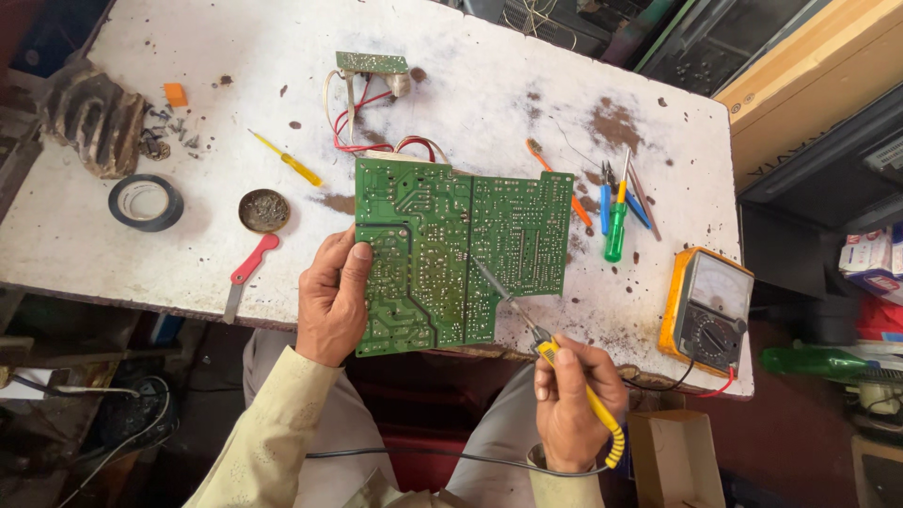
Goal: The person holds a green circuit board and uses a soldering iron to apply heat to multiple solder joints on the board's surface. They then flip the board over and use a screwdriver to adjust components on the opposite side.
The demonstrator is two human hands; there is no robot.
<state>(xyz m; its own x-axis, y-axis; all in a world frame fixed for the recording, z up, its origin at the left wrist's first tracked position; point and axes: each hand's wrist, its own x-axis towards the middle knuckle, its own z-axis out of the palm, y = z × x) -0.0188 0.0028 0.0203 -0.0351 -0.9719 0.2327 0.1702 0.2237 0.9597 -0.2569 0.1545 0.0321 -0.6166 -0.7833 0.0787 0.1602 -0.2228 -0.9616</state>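
Observation:
A large green circuit board lies solder side up over the near edge of a stained white table. My left hand grips its left edge, thumb on top. My right hand holds a yellow-handled soldering iron. The iron's metal tip rests on the board near its middle right. Red and white wires run from the board's far edge to a small green board.
A yellow analog multimeter sits at the right table edge. Screwdrivers and pliers lie right of the board. To the left are a round solder tin, a red-handled tool, black tape roll, yellow screwdriver and screws.

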